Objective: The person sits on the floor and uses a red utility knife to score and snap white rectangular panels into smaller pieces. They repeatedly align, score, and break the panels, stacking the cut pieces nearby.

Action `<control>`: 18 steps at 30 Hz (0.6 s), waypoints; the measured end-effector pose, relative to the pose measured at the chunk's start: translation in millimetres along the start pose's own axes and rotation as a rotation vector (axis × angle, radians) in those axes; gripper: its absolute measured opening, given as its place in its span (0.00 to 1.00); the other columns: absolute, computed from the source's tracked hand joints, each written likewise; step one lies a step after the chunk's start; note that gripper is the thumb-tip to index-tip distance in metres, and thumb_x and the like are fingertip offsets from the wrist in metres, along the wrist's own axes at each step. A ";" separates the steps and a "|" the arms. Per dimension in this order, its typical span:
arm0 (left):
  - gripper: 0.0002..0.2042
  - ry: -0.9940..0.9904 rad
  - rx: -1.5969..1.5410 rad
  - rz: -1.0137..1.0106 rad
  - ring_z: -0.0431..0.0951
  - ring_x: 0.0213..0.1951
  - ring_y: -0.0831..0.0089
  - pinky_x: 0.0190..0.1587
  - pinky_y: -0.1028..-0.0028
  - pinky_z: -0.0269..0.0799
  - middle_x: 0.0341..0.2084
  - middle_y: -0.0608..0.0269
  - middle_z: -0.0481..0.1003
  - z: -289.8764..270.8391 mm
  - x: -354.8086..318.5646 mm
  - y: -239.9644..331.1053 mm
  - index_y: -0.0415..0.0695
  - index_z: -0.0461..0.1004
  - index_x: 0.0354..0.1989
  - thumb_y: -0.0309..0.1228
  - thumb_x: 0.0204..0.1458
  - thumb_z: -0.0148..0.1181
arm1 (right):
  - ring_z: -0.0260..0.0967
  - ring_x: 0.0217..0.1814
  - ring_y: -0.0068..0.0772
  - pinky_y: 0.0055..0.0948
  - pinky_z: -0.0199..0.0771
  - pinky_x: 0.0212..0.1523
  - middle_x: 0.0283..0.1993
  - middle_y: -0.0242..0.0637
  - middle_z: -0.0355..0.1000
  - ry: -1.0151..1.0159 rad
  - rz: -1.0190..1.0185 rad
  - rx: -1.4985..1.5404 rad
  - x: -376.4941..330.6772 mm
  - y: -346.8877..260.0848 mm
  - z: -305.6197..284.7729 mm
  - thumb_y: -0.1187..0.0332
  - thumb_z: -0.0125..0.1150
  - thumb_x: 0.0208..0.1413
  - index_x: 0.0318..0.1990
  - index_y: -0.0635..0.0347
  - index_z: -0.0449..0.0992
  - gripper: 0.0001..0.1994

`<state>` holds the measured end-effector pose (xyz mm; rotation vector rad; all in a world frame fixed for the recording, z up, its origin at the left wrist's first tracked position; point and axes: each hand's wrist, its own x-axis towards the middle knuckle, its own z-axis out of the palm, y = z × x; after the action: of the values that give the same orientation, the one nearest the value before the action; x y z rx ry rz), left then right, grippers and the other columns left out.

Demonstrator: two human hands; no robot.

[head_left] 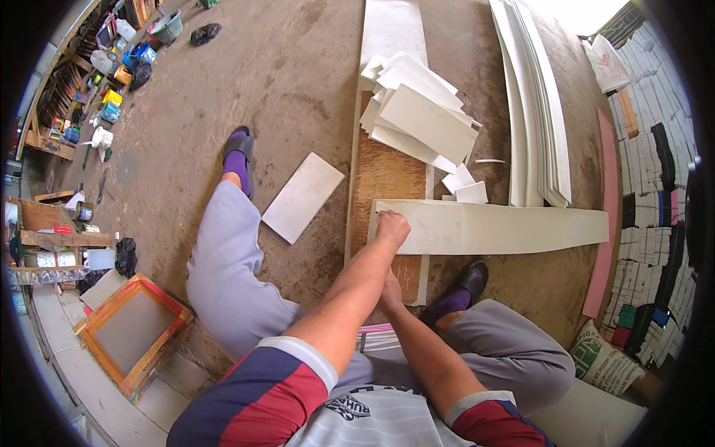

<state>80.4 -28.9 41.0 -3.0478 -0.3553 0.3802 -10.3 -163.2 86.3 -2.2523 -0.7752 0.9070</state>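
Clockwise bearings run from the middle of the view: at ten o'clock, along the left edge, pots and tubs, among them a blue pot (109, 112), stand on and beside wooden shelving. At eight o'clock a wooden frame (135, 334) with a grey inset leans tilted. Nearer in, at ten, are the left foot (238, 156), in a purple sock and dark slipper, and a loose off-white board (303, 197), lying flat on the floor (305, 89).

Next comes a brown-faced board (387, 179), running up toward twelve. Over it the right hand (389, 292) is mostly hidden behind the left forearm; how its fingers stand, or whether they grip anything, I cannot tell. At twelve o'clock from it the left hand (393, 227), fingers curled into a fist, presses on the left end of a long white strip (491, 227); whether something sits inside that fist is unclear. The strip lies across the brown-faced board and stretches out toward three.

A heap of white panels (428, 119) lies at one o'clock, small offcuts (471, 193) at its lower right. Long white sheets (532, 104) lie at two, a pink strip (605, 223) at three, a printed sack (603, 361) at four.
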 end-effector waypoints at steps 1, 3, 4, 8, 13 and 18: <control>0.09 -0.043 -0.020 0.010 0.83 0.47 0.54 0.44 0.54 0.77 0.43 0.53 0.83 -5.1 1.6 0.1 0.44 0.86 0.40 0.27 0.55 0.60 | 0.71 0.60 0.60 0.50 0.73 0.54 0.62 0.53 0.70 -0.015 0.031 0.045 7.7 -6.9 0.7 0.57 0.54 0.64 0.67 0.54 0.65 0.26; 0.08 -0.107 -0.080 0.037 0.83 0.48 0.56 0.43 0.55 0.77 0.39 0.57 0.84 -17.8 2.3 -1.3 0.46 0.86 0.38 0.27 0.54 0.61 | 0.70 0.61 0.61 0.49 0.73 0.55 0.63 0.53 0.70 -0.030 0.089 0.135 24.5 -18.3 2.8 0.55 0.54 0.64 0.67 0.55 0.65 0.26; 0.08 -0.141 -0.109 0.044 0.83 0.48 0.57 0.43 0.55 0.77 0.37 0.59 0.85 -18.2 1.5 -3.3 0.48 0.87 0.36 0.27 0.53 0.62 | 0.70 0.61 0.60 0.49 0.73 0.55 0.63 0.53 0.70 -0.015 0.102 0.181 33.3 -23.4 5.8 0.55 0.54 0.64 0.67 0.55 0.65 0.26; 0.07 -0.121 -0.118 0.058 0.84 0.45 0.57 0.40 0.55 0.77 0.34 0.61 0.85 -24.0 4.0 -2.5 0.49 0.87 0.34 0.27 0.53 0.62 | 0.70 0.61 0.59 0.48 0.72 0.56 0.63 0.52 0.70 0.212 0.128 0.337 81.3 -32.6 15.2 0.55 0.54 0.65 0.67 0.55 0.65 0.26; 0.07 -0.148 -0.176 0.059 0.86 0.42 0.57 0.39 0.52 0.78 0.36 0.59 0.85 -38.7 5.2 -8.7 0.48 0.87 0.35 0.28 0.53 0.62 | 0.70 0.61 0.58 0.48 0.72 0.56 0.63 0.52 0.70 0.350 0.160 0.403 111.5 -34.5 28.9 0.55 0.54 0.65 0.67 0.55 0.65 0.26; 0.08 -0.201 -0.207 0.058 0.86 0.44 0.56 0.40 0.51 0.79 0.38 0.58 0.85 -44.2 8.5 -10.6 0.48 0.87 0.37 0.28 0.54 0.62 | 0.69 0.61 0.56 0.47 0.71 0.57 0.63 0.51 0.70 0.410 0.175 0.422 124.4 -35.1 31.9 0.55 0.54 0.65 0.67 0.56 0.66 0.25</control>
<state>97.0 -17.6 82.6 -3.2340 -0.3353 0.6988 30.2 -44.8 41.0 -2.0426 -0.1827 0.5832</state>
